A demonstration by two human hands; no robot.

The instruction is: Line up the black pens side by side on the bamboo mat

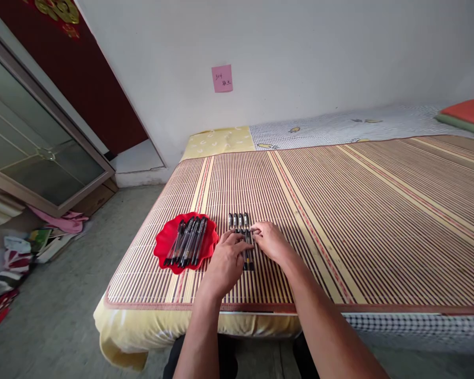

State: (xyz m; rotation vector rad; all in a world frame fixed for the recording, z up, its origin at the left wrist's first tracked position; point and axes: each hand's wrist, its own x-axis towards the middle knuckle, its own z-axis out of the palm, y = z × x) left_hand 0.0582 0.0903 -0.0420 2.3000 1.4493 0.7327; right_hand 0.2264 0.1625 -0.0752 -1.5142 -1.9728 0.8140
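Left hand: palm down, fingers loosely spread and slightly bent, lying across the left and middle of the row of pens; not closed around any. Right hand: half-open, fingers bent, tips at the row's right edge; hard to tell whether they touch the last pen or stop just beside it. Row: four black-capped pens visible, side by side, caps toward wall, cap ends level. Left hand hides the middle of the row; the lower ends of two pens show below the fingers.

Red scalloped plate just left of the left hand, holding a pile of more black-capped pens, lying roughly lengthwise, some overlapping. Row and plate both on striped mat, which covers most of the bed. Yellow cloth hangs at near edge, checked cloth right of it. Pink note on white wall, writing small. Orange cushion far right. Glass-panelled door left, pink cloth on floor below.
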